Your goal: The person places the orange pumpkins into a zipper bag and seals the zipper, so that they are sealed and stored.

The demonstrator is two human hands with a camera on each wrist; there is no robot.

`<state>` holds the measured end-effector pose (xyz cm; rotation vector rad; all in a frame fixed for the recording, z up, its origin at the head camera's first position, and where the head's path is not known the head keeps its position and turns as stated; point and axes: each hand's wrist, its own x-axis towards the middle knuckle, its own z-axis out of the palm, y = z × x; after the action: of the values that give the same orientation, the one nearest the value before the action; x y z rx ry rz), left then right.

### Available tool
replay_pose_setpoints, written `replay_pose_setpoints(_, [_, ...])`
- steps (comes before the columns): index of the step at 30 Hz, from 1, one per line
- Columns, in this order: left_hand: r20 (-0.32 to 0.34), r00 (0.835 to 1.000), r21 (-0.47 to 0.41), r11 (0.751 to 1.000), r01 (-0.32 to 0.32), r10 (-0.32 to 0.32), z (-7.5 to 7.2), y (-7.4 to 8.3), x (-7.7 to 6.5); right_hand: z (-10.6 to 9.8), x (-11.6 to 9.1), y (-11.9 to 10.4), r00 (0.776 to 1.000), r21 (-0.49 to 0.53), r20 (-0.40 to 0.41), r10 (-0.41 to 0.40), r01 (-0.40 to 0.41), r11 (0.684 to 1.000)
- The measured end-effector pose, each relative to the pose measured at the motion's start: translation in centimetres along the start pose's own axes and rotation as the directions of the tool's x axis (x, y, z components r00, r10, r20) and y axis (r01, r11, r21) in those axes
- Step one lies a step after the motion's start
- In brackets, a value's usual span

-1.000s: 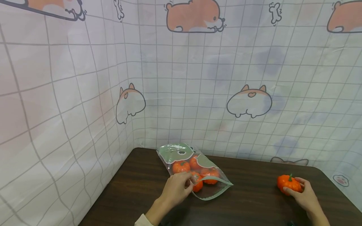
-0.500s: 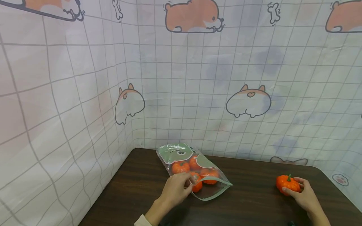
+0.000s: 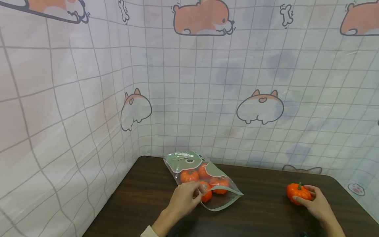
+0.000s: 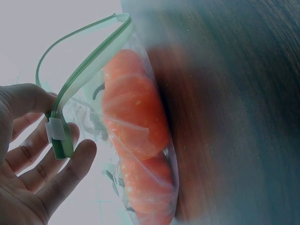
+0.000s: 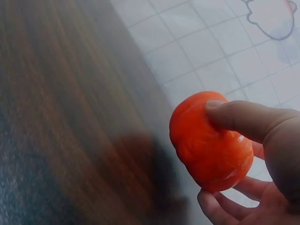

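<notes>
A clear zip bag [image 3: 226,206] with a green edge and a green animal print lies on the table at the middle, its mouth gaping toward the person. Several small orange pumpkins [image 4: 136,117] sit inside it. My left hand [image 3: 184,198] pinches the bag's rim near the white zip slider [image 4: 56,129] between thumb and fingers. On the right, my right hand [image 3: 319,205] grips another orange pumpkin [image 5: 211,145] with a green stem, thumb on one side and fingers on the other. In the right wrist view this pumpkin appears raised off the table.
The dark wood-grain table [image 3: 260,217] runs back to a white grid-patterned cloth [image 3: 189,108] with dog drawings, which hangs behind and along the left side. A small dark object [image 3: 304,234] shows at the bottom edge, too cut off to identify.
My right hand has shifted slightly left with the pumpkin in its grip. The left hand and the bag have stayed in place.
</notes>
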<state>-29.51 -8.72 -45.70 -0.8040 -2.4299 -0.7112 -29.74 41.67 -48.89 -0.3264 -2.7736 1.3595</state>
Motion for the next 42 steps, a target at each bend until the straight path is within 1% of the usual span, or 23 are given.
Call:
replay_pose_setpoints(9, [-0.007,1.000,0.003,1.000,0.008,-0.008,0.0,0.1,-0.1,-0.3,-0.7,-1.9,0.999,0.015,0.034,-0.040,0.039,0.999])
replay_pose_setpoints(18, [-0.005,1.000,0.002,1.000,0.012,-0.012,0.0,0.1,-0.1,-0.3,-1.0,-3.3,0.995,-0.005,0.013,-0.095,0.095,0.995])
replay_pose_setpoints(24, [-0.003,1.000,-0.001,1.000,0.010,-0.010,0.0,0.1,-0.1,-0.1,-1.2,-4.0,0.988,-0.027,0.001,-0.157,0.157,0.987])
replay_pose_setpoints(31, [-0.006,1.000,0.004,1.000,0.014,-0.014,-0.1,0.1,-0.1,0.5,-1.3,-5.0,0.980,-0.026,0.023,-0.200,0.200,0.979])
replay_pose_setpoints(37, [-0.010,1.000,0.002,1.000,0.012,-0.012,-0.1,0.1,0.0,1.1,-1.7,-6.2,0.968,-0.025,0.030,-0.249,0.250,0.968])
replay_pose_setpoints(42, [-0.008,1.000,0.002,1.000,0.012,-0.012,-0.1,0.1,0.0,1.5,-2.0,-7.3,0.961,-0.010,0.050,-0.272,0.273,0.962])
